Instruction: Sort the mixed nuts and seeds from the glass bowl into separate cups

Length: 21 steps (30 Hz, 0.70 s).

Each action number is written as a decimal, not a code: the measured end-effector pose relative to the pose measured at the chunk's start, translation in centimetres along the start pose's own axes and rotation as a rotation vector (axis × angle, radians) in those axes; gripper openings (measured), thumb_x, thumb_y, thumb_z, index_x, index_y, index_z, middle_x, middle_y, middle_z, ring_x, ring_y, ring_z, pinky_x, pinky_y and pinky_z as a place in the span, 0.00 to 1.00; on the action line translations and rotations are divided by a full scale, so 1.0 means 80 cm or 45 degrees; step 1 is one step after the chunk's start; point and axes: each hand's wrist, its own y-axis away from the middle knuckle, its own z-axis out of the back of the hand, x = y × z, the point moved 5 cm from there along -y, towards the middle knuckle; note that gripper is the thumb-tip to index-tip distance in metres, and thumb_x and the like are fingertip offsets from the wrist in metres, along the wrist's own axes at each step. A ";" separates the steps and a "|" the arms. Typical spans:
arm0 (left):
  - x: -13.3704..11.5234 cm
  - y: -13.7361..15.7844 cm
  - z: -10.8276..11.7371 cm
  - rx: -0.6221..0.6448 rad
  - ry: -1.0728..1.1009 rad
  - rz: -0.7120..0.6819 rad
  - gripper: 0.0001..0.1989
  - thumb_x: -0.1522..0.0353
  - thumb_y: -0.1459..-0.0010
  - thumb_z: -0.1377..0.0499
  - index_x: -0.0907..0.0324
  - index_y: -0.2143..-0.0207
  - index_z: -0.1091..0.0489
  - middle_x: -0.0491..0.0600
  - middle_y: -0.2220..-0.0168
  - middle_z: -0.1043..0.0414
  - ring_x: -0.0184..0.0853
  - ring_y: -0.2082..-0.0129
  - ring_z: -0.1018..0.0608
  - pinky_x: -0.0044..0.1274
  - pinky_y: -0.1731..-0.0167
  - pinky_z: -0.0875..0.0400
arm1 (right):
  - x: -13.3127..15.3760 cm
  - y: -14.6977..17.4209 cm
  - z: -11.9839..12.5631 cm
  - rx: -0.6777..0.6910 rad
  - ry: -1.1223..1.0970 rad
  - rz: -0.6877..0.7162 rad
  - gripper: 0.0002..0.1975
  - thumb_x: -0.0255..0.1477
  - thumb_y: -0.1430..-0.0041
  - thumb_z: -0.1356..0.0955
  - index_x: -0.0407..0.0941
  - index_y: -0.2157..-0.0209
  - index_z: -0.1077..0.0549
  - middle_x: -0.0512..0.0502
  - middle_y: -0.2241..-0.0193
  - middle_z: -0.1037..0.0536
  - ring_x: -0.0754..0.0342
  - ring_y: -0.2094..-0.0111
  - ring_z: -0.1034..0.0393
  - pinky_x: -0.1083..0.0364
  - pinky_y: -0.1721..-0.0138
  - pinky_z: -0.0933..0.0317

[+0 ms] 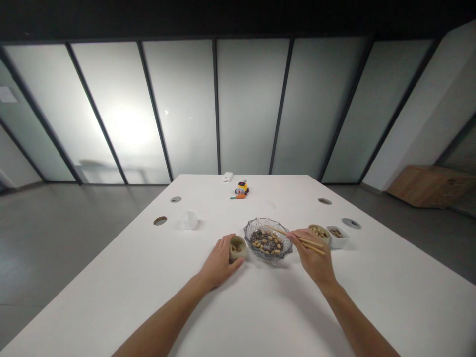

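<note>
My left hand (220, 263) is wrapped round a small olive cup (238, 252) with some brown pieces inside, standing on the white table. Right of it sits a scalloped glass bowl (248, 237) holding tan nuts, which look like peanuts, among small dark pieces. My right hand (311, 255) grips a pair of wooden chopsticks (277, 229), their tips reaching over the bowl. Whether anything is between the tips is too small to tell. Just beyond that hand are a second olive cup (326, 240) of peanuts and a white square container (339, 242) with brown pieces.
A translucent white container (189, 220) stands at left on the table (208, 317). Farther back are a yellow toy car (242, 188), a toy carrot (238, 197) and a white box-shaped object (227, 177). Round holes (160, 220) pierce the tabletop near both sides.
</note>
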 end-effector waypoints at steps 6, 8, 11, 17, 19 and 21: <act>-0.002 -0.001 0.000 -0.009 0.009 -0.019 0.34 0.64 0.39 0.33 0.56 0.33 0.38 0.61 0.35 0.30 0.52 0.37 0.26 0.44 0.34 0.33 | -0.003 0.004 -0.008 0.069 -0.026 -0.008 0.20 0.47 0.30 0.30 0.48 0.67 0.16 0.44 0.68 0.16 0.48 0.66 0.20 0.50 0.61 0.25; -0.002 -0.002 0.000 -0.008 0.003 -0.018 0.34 0.64 0.39 0.33 0.57 0.33 0.38 0.61 0.35 0.30 0.52 0.37 0.26 0.44 0.34 0.34 | -0.005 0.007 -0.013 0.109 -0.053 -0.015 0.20 0.47 0.29 0.30 0.47 0.66 0.16 0.43 0.67 0.16 0.48 0.66 0.20 0.50 0.62 0.25; -0.001 -0.002 -0.001 -0.006 -0.007 -0.016 0.34 0.64 0.39 0.34 0.57 0.33 0.38 0.62 0.35 0.30 0.52 0.36 0.27 0.44 0.34 0.34 | -0.008 0.009 -0.018 0.151 -0.085 -0.022 0.20 0.47 0.30 0.30 0.47 0.65 0.16 0.43 0.66 0.15 0.48 0.65 0.19 0.50 0.61 0.24; 0.002 -0.001 -0.002 -0.010 -0.003 -0.024 0.34 0.64 0.39 0.33 0.56 0.32 0.39 0.61 0.35 0.30 0.52 0.36 0.27 0.44 0.34 0.34 | -0.011 0.009 -0.015 0.150 -0.055 -0.018 0.18 0.45 0.29 0.30 0.48 0.65 0.15 0.43 0.65 0.15 0.48 0.65 0.19 0.50 0.61 0.25; 0.002 -0.001 -0.002 -0.015 0.003 -0.028 0.34 0.64 0.39 0.33 0.56 0.32 0.38 0.61 0.35 0.30 0.52 0.36 0.26 0.44 0.34 0.33 | -0.015 0.007 -0.010 0.125 -0.021 -0.024 0.18 0.44 0.29 0.30 0.48 0.65 0.15 0.43 0.66 0.15 0.48 0.64 0.19 0.50 0.61 0.25; 0.001 -0.001 -0.002 -0.021 0.005 -0.022 0.34 0.64 0.39 0.33 0.56 0.33 0.38 0.61 0.35 0.30 0.52 0.36 0.26 0.44 0.34 0.33 | -0.022 0.003 -0.004 0.080 0.030 -0.028 0.18 0.45 0.29 0.30 0.48 0.65 0.15 0.42 0.66 0.14 0.47 0.64 0.19 0.48 0.59 0.25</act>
